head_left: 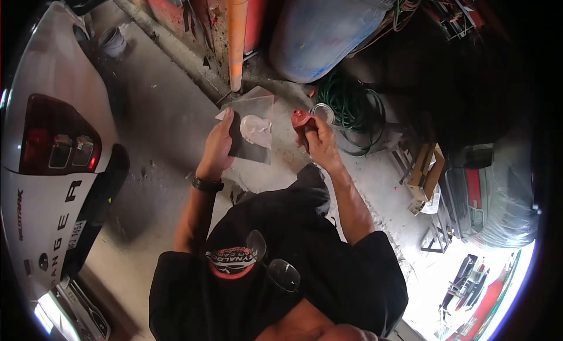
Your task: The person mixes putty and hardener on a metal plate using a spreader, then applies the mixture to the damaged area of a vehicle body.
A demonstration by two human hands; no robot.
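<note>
My left hand [219, 142], a dark watch on its wrist, grips the left edge of a thin flat sheet [254, 153] that looks partly see-through. A pale pinkish-white dab of paste [256, 131] lies on the sheet. To the right, my right hand [319, 142] is closed around a small red tube [301, 118], its end pointing up and away from me. The tube is held apart from the sheet. Just behind my right hand is a round, shiny can or lid [323, 113], partly covered by the fingers.
A pickup's tail [64, 135] stands close on the left. Ahead are an orange post [236, 36], a large blue drum [328, 30] and a coiled green hose [352, 103] on the floor. A bucket [112, 42] stands far left; a cardboard box [426, 171] sits at right.
</note>
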